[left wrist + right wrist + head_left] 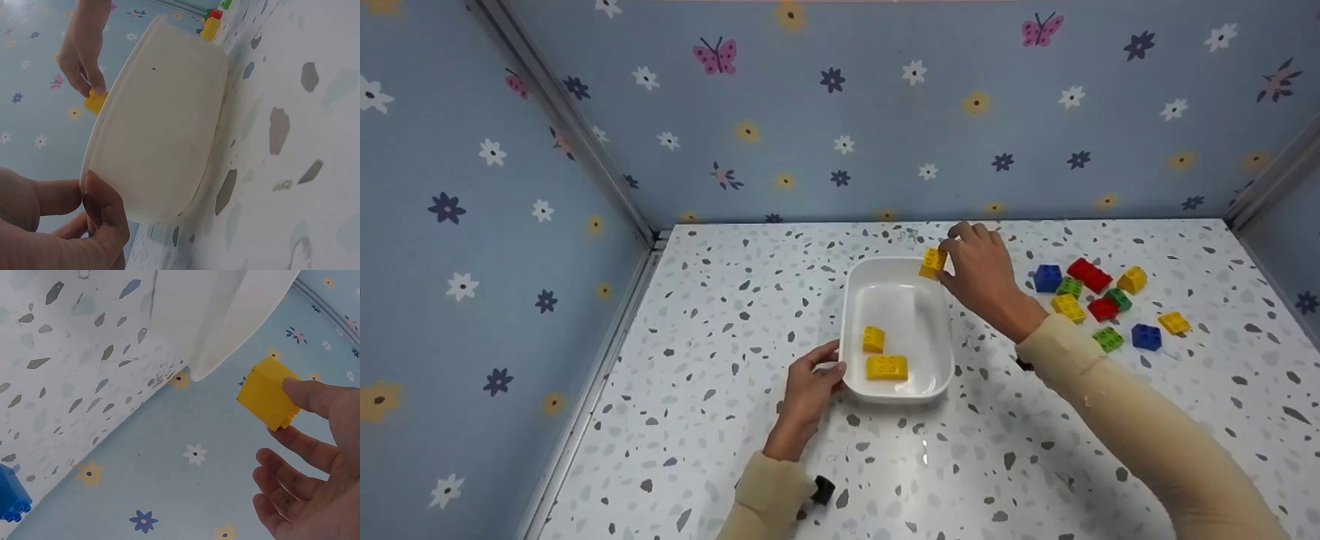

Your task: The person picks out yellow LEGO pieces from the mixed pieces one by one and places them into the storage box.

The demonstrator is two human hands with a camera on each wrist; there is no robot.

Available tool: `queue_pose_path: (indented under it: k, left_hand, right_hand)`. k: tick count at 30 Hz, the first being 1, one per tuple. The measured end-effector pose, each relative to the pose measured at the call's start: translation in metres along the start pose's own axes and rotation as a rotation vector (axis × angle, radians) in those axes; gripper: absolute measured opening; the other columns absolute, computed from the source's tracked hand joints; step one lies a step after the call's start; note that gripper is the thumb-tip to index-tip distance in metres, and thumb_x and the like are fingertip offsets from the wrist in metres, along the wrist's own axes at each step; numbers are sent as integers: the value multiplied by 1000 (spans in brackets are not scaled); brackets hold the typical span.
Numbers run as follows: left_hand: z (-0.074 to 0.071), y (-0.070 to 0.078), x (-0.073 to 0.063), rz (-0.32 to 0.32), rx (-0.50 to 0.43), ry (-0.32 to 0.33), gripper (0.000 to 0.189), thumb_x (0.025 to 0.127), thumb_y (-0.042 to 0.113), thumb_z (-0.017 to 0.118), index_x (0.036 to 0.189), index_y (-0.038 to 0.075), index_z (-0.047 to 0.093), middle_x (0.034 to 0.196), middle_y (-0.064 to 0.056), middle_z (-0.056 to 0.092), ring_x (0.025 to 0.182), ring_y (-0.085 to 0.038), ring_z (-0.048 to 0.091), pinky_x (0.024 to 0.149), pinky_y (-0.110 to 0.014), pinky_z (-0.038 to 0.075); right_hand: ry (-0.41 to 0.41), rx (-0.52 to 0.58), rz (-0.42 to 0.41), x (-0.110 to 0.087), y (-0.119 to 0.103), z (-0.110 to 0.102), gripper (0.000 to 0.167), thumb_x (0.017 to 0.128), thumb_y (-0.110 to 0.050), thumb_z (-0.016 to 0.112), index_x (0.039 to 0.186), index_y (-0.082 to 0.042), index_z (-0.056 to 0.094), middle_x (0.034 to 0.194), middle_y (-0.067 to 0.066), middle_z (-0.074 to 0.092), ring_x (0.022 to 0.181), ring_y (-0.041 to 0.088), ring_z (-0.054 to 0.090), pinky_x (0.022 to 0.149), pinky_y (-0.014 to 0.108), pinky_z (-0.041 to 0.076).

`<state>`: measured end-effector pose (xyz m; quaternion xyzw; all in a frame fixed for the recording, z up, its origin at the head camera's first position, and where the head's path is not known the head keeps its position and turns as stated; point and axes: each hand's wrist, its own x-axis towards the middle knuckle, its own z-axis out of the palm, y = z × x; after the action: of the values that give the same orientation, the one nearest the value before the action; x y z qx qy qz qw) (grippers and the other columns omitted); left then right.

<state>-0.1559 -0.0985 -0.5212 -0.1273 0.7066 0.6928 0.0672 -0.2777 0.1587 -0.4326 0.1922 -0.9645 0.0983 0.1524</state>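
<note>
My right hand (981, 270) pinches a yellow toy brick (269, 392) between thumb and fingers. In the head view this brick overlaps the far right rim of the white plastic tub (896, 322). With thumb and fingers my left hand (810, 379) grips the tub's near left rim, which the left wrist view shows close up. Two yellow bricks lie inside the tub: a small one (874, 339) towards the left wall and a longer one (887, 367) near the front end.
To the right on the speckled table (720, 315) lie several loose bricks, among them a blue brick (1048, 278), a red brick (1089, 275), a yellow brick (1132, 280) and a light green brick (1108, 339). A flower-patterned wall (885, 112) borders the table's far edge.
</note>
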Motion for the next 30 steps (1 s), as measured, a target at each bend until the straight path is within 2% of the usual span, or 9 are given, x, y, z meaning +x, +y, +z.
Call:
queue_pose_path:
  k: [5, 12, 18, 22, 26, 30]
  left_hand:
    - [0, 1, 1, -12, 24, 4, 43, 105, 3, 61, 149, 2, 59, 131, -18, 60, 100, -23, 67, 86, -29, 60]
    - [0, 2, 0, -19, 17, 17, 44, 104, 1, 62, 148, 1, 60, 130, -17, 60, 100, -21, 66, 84, -28, 60]
    - [1, 0, 0, -19, 27, 11, 43, 105, 3, 62, 148, 2, 59, 131, -17, 61, 103, -24, 67, 88, -30, 61]
    - [0, -1, 0, -2, 7, 5, 43, 105, 2, 62, 148, -1, 59, 132, -19, 59, 106, -27, 68, 86, -29, 61]
    - [0, -2, -1, 14, -6, -1, 44, 104, 1, 61, 148, -3, 57, 132, -21, 58, 108, -29, 68, 86, -29, 60]
    - [-1, -1, -1, 5, 12, -1, 45, 105, 2, 61, 150, -1, 56, 133, -20, 58, 110, -30, 67, 87, -28, 60]
  right_hand:
    - [-47, 16, 4, 4, -10, 3, 32, 91, -19, 86, 114, 2, 77, 128, 19, 64, 119, 39, 58, 110, 53, 46]
    - [-88, 13, -14, 9, -23, 11, 32, 91, -19, 86, 113, 2, 78, 125, 19, 66, 117, 38, 58, 109, 53, 47]
    - [-154, 22, -5, 13, -36, 20, 30, 92, -19, 85, 112, 2, 79, 125, 19, 66, 117, 38, 58, 110, 53, 46]
    - [-193, 10, -6, 16, -42, 25, 29, 92, -19, 85, 110, 2, 79, 121, 19, 66, 115, 38, 59, 110, 53, 46]
    - [-229, 3, -13, 20, -48, 28, 31, 93, -20, 83, 114, 3, 78, 122, 20, 66, 119, 39, 59, 112, 54, 45]
    - [-263, -21, -23, 25, -53, 32, 34, 95, -22, 82, 118, 3, 77, 125, 22, 66, 130, 42, 56, 115, 56, 43]
